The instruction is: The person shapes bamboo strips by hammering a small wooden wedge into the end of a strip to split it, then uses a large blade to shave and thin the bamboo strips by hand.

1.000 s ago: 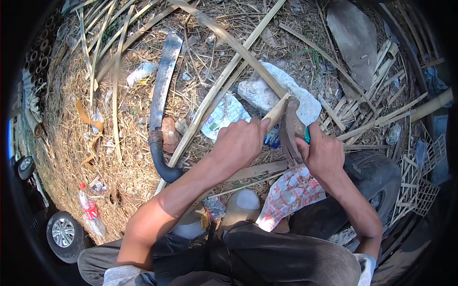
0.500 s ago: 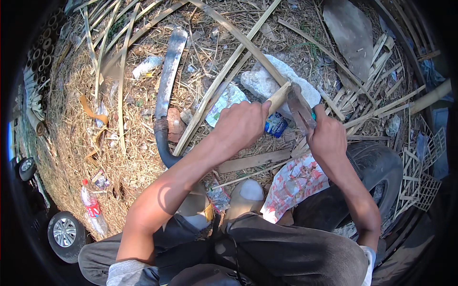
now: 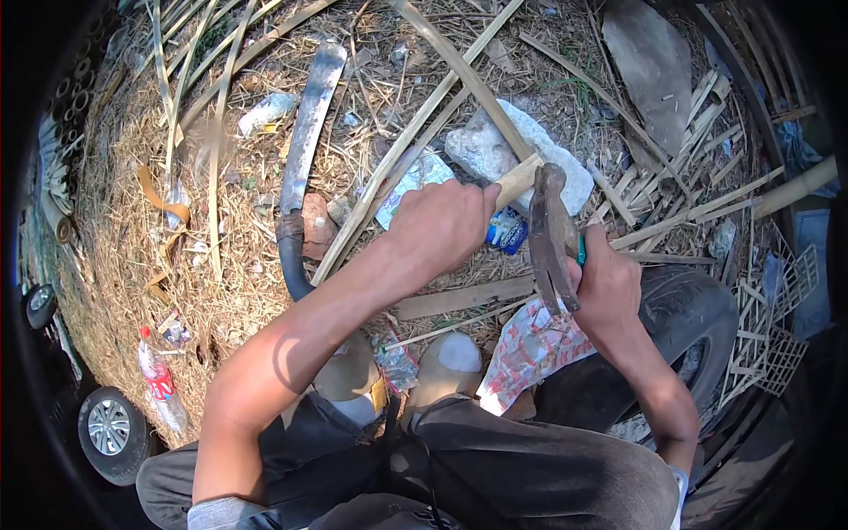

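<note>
A short, pale piece of bamboo sticks out of my left hand, whose fingers are wrapped round it. Its far end lies over a white stone, beside the end of a long bamboo strip. My right hand grips a claw hammer with a rusty brown head and a bit of green handle showing. The hammer's face is right by the tip of the bamboo piece, and its claw points back toward me. Most of the handle is hidden by my fingers.
Left of my forearm lies a long machete with a dark handle, by a reddish stone. A tyre stands beside my right leg. Bamboo strips, a plastic bottle and a floral cloth or sheet lie about on the straw.
The hammer head has turned, so its side and split claw now show in full. My left hand still holds the bamboo piece, and the whole view has shifted slightly.
</note>
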The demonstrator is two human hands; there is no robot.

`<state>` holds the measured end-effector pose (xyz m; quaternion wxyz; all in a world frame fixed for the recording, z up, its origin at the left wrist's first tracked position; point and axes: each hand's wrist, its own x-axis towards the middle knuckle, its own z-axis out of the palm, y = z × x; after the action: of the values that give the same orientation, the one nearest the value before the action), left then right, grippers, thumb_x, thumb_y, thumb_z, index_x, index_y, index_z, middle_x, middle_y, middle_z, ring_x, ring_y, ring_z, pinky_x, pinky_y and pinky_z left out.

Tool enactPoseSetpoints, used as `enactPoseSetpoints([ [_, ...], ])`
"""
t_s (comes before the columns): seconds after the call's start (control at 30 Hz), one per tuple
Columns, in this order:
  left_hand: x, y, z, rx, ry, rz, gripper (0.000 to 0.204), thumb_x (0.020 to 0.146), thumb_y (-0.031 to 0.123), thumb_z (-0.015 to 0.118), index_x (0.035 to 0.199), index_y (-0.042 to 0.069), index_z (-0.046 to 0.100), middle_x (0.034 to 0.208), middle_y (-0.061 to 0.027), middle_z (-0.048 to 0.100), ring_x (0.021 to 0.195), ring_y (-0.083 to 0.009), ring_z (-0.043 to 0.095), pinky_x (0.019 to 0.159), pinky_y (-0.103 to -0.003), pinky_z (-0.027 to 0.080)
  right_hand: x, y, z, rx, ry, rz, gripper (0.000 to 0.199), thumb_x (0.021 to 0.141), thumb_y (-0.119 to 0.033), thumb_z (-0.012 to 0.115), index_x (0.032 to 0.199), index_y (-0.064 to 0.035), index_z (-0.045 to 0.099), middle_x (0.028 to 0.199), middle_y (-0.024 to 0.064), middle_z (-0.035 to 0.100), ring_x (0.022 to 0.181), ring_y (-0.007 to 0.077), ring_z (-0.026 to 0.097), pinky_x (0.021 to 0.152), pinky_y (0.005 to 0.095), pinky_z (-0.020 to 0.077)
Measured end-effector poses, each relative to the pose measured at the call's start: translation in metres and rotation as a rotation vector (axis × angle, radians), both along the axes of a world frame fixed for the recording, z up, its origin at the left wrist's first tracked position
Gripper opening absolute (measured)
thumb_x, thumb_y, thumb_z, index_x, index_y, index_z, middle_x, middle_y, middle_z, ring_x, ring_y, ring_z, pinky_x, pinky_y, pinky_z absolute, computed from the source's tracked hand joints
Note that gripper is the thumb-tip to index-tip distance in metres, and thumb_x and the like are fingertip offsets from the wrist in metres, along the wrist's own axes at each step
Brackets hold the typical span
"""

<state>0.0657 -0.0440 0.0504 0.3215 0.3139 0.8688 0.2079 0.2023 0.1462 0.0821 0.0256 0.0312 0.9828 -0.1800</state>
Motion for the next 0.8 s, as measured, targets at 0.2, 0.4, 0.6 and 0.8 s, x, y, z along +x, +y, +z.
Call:
enactPoseSetpoints([
  [0.2, 0.001, 0.002, 0.0, -0.067, 0.03, -0.013, 0.054, 0.11, 0.033, 0.038, 0.081, -0.003, 0.068, 0.065, -0.025, 0.065, 0.064, -0.0446, 0.067, 0.063, -0.055, 0.055, -0.02, 0.022, -0.02, 0.231, -0.148, -0.129, 0.043, 0.1, -0.044, 0.06, 0.09, -0.0028, 0.05, 0.066, 0.0195, 0.063, 0.053, 0.0405, 0.064, 0.048, 0.0509, 0.0484],
  [0.4, -0.002, 0.001, 0.001, -0.088, -0.002, 0.006, 0.052, 0.11, 0.034, 0.038, 0.083, -0.001, 0.067, 0.064, -0.0239, 0.065, 0.062, -0.0431, 0.066, 0.061, -0.054, 0.054, -0.023, 0.028, 0.029, -0.21, -0.157, -0.172, 0.026, 0.094, -0.022, 0.07, 0.102, -0.0022, 0.054, 0.065, 0.0221, 0.061, 0.067, 0.0472, 0.064, 0.056, 0.052, 0.0465],
  [0.6, 0.0, 0.002, -0.002, -0.063, -0.043, 0.02, 0.053, 0.11, 0.034, 0.037, 0.083, 0.0, 0.066, 0.063, -0.0228, 0.064, 0.061, -0.0438, 0.066, 0.061, -0.055, 0.054, -0.042, 0.011, 0.033, -0.718, -0.166, -0.474, 0.05, 0.111, -0.045, 0.04, 0.096, -0.0004, 0.058, 0.07, -0.0042, 0.044, 0.06, 0.0047, 0.037, 0.052, 0.0237, 0.0308],
  [0.8, -0.005, -0.004, 0.002, -0.054, -0.067, 0.031, 0.058, 0.11, 0.034, 0.036, 0.076, -0.001, 0.067, 0.064, -0.024, 0.065, 0.063, -0.0454, 0.066, 0.063, -0.056, 0.054, -0.025, -0.001, 0.061, -0.917, -0.056, -0.674, 0.053, 0.111, -0.045, 0.041, 0.117, 0.004, 0.06, 0.078, -0.0011, 0.052, 0.061, 0.004, 0.04, 0.052, 0.0225, 0.0286],
])
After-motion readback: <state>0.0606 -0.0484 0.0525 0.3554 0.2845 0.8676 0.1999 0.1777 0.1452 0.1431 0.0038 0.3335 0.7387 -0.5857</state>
